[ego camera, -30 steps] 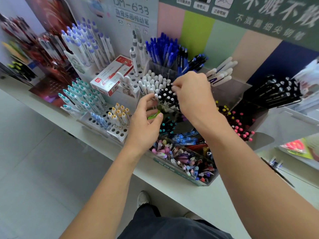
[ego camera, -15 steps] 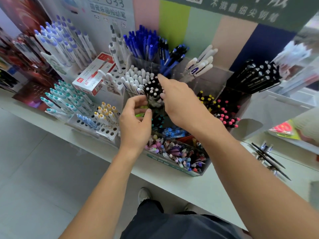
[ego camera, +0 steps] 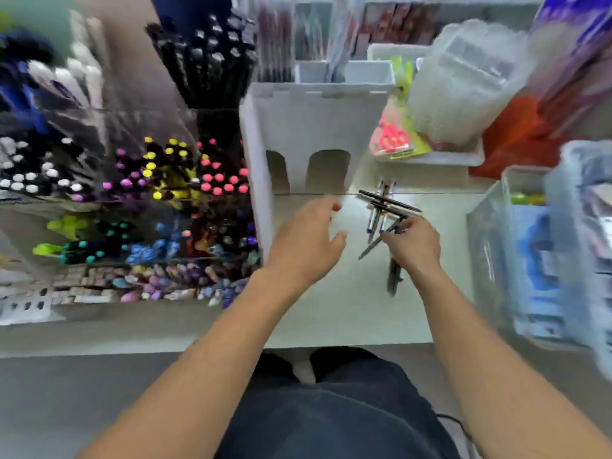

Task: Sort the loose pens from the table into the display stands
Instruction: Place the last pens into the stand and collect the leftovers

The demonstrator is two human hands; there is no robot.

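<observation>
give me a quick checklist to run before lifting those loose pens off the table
1. Right hand on a pen: ok, fingers curl round a dark pen.
2. Only one pen held: cannot tell, blurred.
3. Left hand free to help: ok, open and holding nothing.
4. Rest of the loose pens within reach: ok, crossed in a pile just beyond the right hand.
5. Lift path clear: ok, bare table around the pile.
6. Target stand known: cannot tell; black pens stand in the display at left.
</observation>
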